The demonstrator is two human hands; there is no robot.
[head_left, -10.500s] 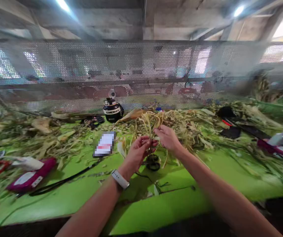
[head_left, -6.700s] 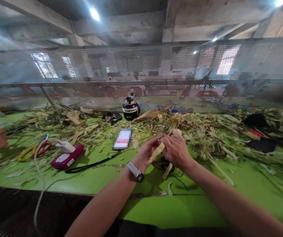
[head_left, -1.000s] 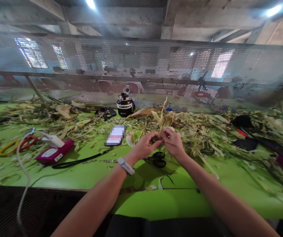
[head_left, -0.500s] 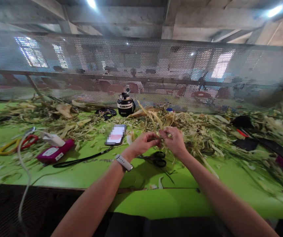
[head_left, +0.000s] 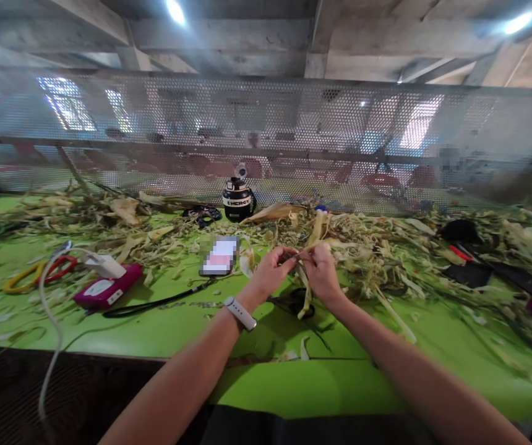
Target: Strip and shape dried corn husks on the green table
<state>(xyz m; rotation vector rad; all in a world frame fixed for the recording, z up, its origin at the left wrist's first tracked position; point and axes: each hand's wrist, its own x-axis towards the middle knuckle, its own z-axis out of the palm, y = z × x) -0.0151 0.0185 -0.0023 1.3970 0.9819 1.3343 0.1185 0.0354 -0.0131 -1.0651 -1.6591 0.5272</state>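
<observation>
Husk strip (head_left: pixel 317 228), pale yellow, is right of the phone (head_left: pixel 220 255), pinched by both the left hand (head_left: pixel 270 271) and the right hand (head_left: pixel 323 275), held close together. Dark scissors (head_left: pixel 292 303) lie on the green table (head_left: pixel 177 334), also right of the phone; a black bottle (head_left: pixel 238 201) stands behind the phone.

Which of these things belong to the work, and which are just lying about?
Seemingly in the work: pale strip pinched by left hand and right hand; loose strips; perhaps black scissors.

Seemingly just lying about: phone; labelled bottle; magenta power block.
</observation>
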